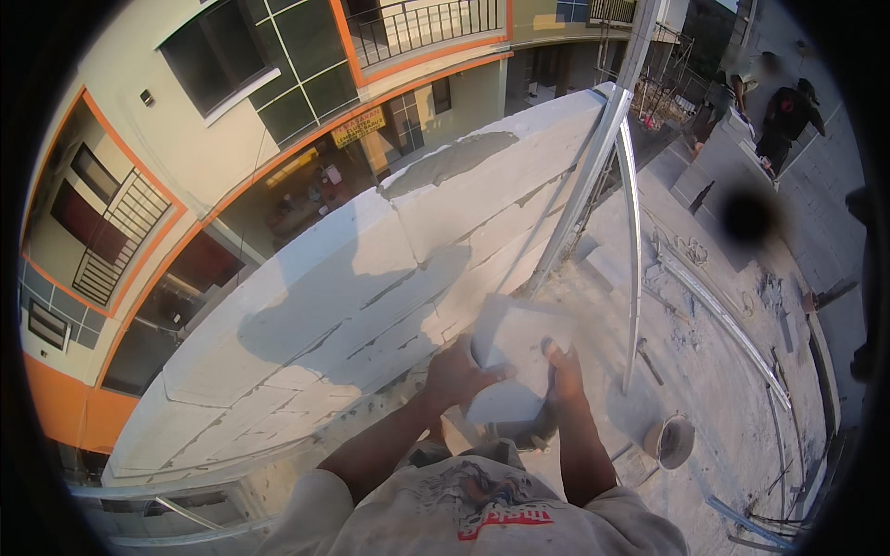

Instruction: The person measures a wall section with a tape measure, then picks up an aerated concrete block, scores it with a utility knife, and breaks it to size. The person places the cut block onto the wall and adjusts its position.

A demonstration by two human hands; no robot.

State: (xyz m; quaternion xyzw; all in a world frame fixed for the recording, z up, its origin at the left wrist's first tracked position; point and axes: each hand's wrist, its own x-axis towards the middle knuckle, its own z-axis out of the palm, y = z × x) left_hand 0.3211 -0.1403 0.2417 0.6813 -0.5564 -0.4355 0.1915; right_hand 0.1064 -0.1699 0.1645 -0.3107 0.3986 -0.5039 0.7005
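A white lightweight concrete block (pixel 515 345) is held up in front of my body, between both hands. My left hand (pixel 461 372) grips its left side, with the thumb lying across its face. On the opposite side my right hand (pixel 564 371) is closed round the edge, thumb up. Just beyond and to the left runs a low wall (pixel 306 324) of the same pale blocks, with my shadow falling over it. Grey wet mortar (pixel 451 163) is spread along part of its top, toward the far end. The underside of the held block is hidden.
An upright metal channel (pixel 582 185) stands at the wall's far end, with a slanting strip (pixel 632 241) beside it. A bucket (pixel 669 440) sits on the right, near a dark-handled tool (pixel 651 363). Long metal channels (pixel 723 320) lie farther right. Two people (pixel 788 116) are at far right.
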